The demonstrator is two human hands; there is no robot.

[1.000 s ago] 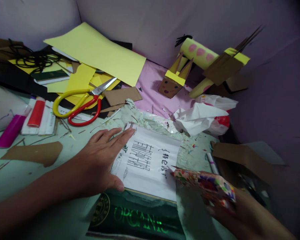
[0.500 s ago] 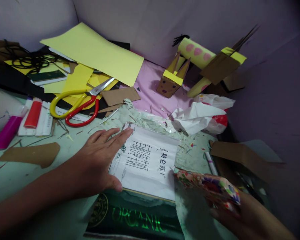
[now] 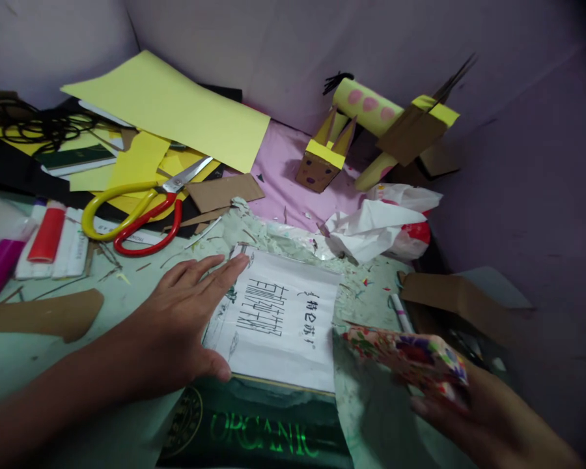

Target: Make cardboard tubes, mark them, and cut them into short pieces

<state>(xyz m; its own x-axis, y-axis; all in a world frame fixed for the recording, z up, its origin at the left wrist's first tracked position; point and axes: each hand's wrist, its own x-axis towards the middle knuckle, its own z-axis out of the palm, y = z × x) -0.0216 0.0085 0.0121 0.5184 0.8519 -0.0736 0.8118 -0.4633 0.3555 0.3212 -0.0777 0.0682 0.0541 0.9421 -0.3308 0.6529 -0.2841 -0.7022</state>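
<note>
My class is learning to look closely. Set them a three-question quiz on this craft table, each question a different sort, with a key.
1. What is the left hand resting on?
A) the plastic bag
B) the printed white panel
C) the large yellow sheet

2. True or false: the scissors have one yellow handle and one red handle.

3. Fill in the missing word: the flower-patterned object is held in the ____ hand.

Key: 1. B; 2. True; 3. right.

The left hand (image 3: 190, 319) flattens printed packaging (image 3: 288, 352); the right (image 3: 486, 404) holds a floral object (image 3: 405, 355).
</note>
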